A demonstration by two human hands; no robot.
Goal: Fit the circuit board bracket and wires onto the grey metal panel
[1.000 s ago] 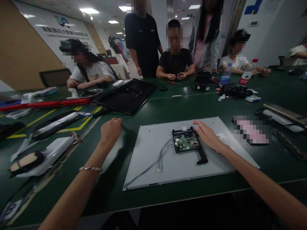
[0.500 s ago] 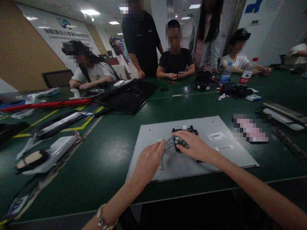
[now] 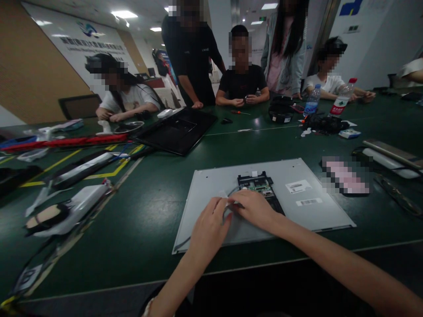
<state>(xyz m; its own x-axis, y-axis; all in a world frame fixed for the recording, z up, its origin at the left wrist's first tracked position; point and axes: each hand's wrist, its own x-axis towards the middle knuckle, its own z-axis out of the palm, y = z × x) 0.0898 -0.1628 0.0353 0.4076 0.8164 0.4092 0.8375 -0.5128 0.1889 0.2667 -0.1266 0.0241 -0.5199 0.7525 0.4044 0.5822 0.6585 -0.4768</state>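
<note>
A silver display panel (image 3: 211, 180) lies face down on the green table, a black bracket (image 3: 244, 178) at its middle. Set in that bracket is a green circuit board (image 3: 259, 187). From the board a grey cable (image 3: 233, 192) curves left and passes under my fingers. My left hand (image 3: 208, 226) is closed on the cable, thumb against fingertips. My right hand (image 3: 257, 210) meets it there, its fingertips pinched on the same cable and its palm over the bracket's lower left part. The fingers hide the exact grip.
A black monitor shell (image 3: 178, 132) lies beyond the panel. To the right are a pink phone (image 3: 346, 176), a water bottle (image 3: 312, 101) and a red-capped bottle (image 3: 342, 101). Wrapped parts (image 3: 76, 207) lie at left. Several people are around the far side.
My right hand has come off the circuit board and moved left and nearer to me, to my left hand. The board now shows in the bracket. My left hand has turned slightly.
</note>
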